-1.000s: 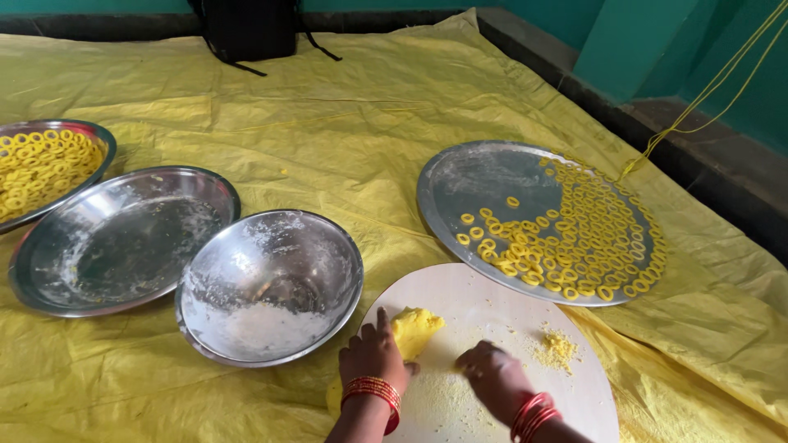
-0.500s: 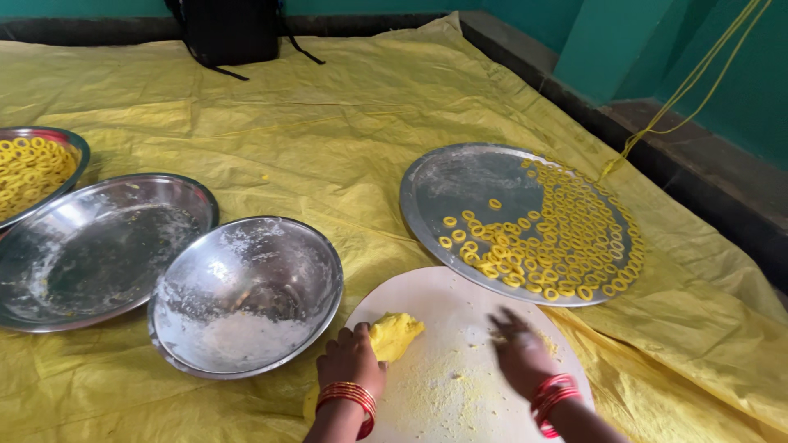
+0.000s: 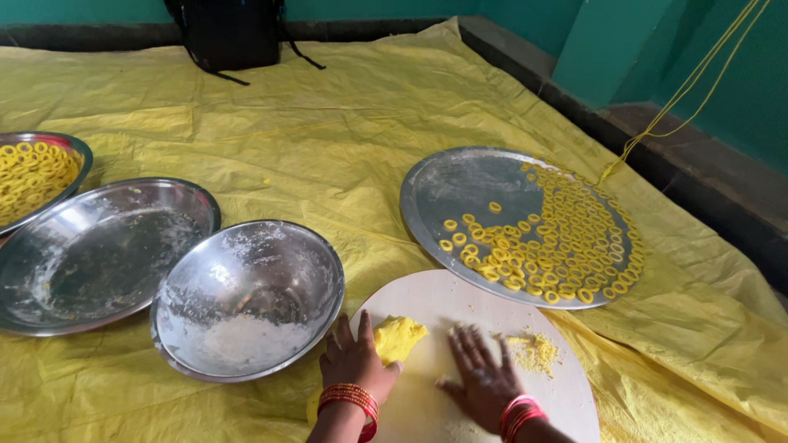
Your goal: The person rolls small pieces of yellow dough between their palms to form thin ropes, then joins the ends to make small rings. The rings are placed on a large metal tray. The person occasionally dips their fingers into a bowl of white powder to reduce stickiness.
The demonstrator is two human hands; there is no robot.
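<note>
- Your left hand rests on the round board, fingers loosely curled against the dough, touching its left side rather than gripping it.
- Your right hand lies flat and open on the board, palm down, holding nothing. Half a second ago it was lifted off to the right; now it has come back down near the middle, just right of the dough.
- The dough has stayed at the board's left part, beside your left hand, so the change is all in your right hand pressing the board again.
- Crumbs sit just right of your right hand, apart from the lump.
- The tray of yellow rings lies beyond the board, touching its far edge.
- A floured bowl stands just left of the board, with a shallow pan further left, all on the yellow sheet.
</note>
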